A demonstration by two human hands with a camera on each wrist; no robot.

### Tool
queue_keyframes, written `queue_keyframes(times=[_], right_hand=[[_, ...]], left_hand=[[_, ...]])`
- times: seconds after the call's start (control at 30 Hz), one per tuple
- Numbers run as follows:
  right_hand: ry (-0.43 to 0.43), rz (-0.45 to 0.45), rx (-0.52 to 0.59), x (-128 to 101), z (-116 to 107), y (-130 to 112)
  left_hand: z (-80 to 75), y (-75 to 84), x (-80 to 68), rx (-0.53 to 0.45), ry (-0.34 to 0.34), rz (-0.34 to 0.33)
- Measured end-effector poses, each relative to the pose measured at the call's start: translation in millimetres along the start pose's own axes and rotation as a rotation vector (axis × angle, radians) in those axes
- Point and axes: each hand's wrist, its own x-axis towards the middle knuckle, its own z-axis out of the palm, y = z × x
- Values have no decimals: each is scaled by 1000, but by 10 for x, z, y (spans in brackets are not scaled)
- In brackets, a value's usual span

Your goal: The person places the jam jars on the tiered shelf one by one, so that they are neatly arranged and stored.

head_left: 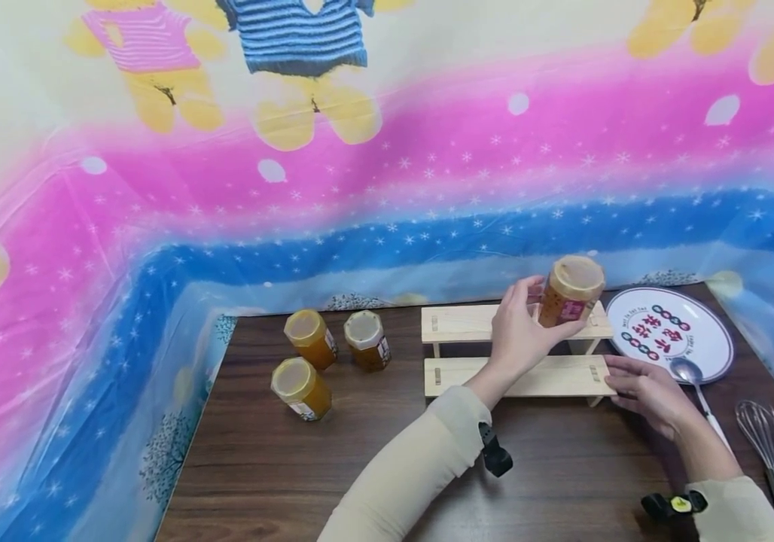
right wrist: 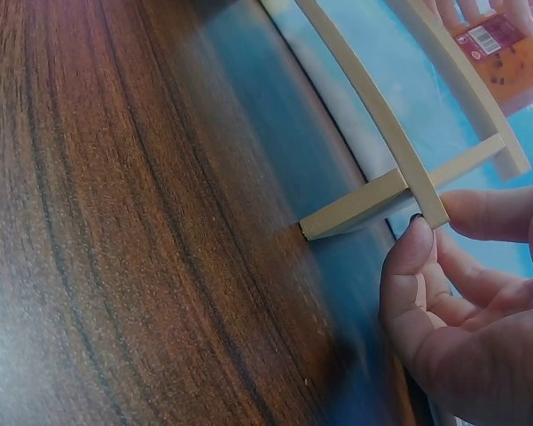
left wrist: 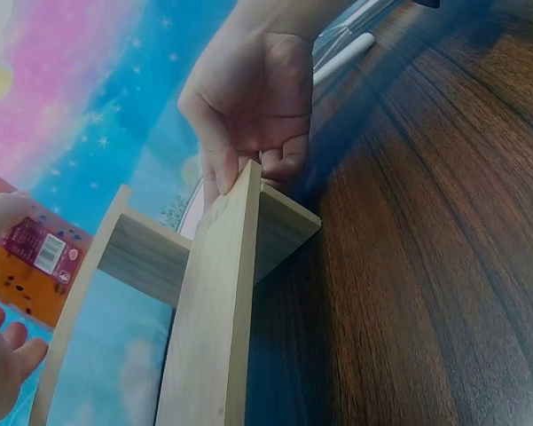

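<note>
In the head view my left hand grips a jar with orange-brown contents and a gold lid, at the upper board of a two-tier wooden rack. Whether the jar's base touches that board, I cannot tell. At the rack's right end, my right hand pinches the lower board's corner between thumb and fingers, which the right wrist view shows close up at the board end. The jar's label with a barcode shows in the left wrist view.
Left of the rack stand three lidded jars: one at the back, one beside it and one in front. On the right are a printed plate, a spoon overlapping its rim, and a whisk. A patterned cloth hangs behind.
</note>
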Motion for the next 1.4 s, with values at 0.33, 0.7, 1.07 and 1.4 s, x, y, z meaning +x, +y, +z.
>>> queue_keyframes(times=[0.33,0.7,1.07,1.4], right_hand=[[-9,0,17,-4,-11,28],[-13,6,44,-4,-8,58],[-7,-15,30,-6,-7,42],[-9,-48,48,-21,11,42]], left_hand=[[-208,-19,-134,-68,-19,-5],[-608,-122,-363,-73,51,56],[-1196,-201,-594,-29,181,112],[-1771,-375,-791,50,353,103]])
